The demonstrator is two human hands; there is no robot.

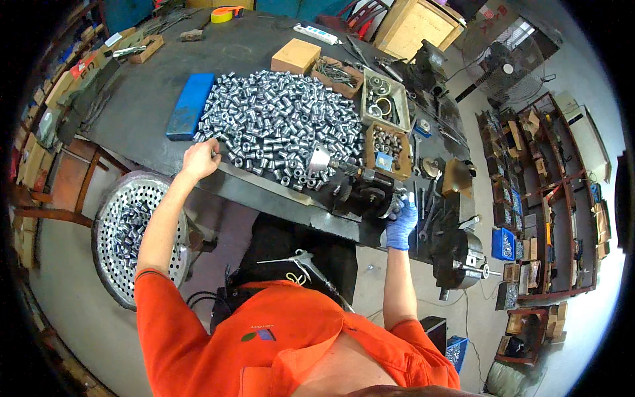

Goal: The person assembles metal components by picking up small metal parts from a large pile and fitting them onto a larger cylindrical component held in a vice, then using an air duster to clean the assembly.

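Observation:
A big heap of small shiny metal sleeves lies on the dark workbench. My bare left hand rests at the heap's near left edge, fingers curled around one sleeve. My right hand, in a blue glove, grips a handle on the near side of a small black bench machine with a silver chuck, mounted at the bench's front edge.
A perforated metal basket holding sleeves stands on the floor below left. A blue flat block, a cardboard box and trays of parts sit on the bench. A lathe chuck and shelves are at right.

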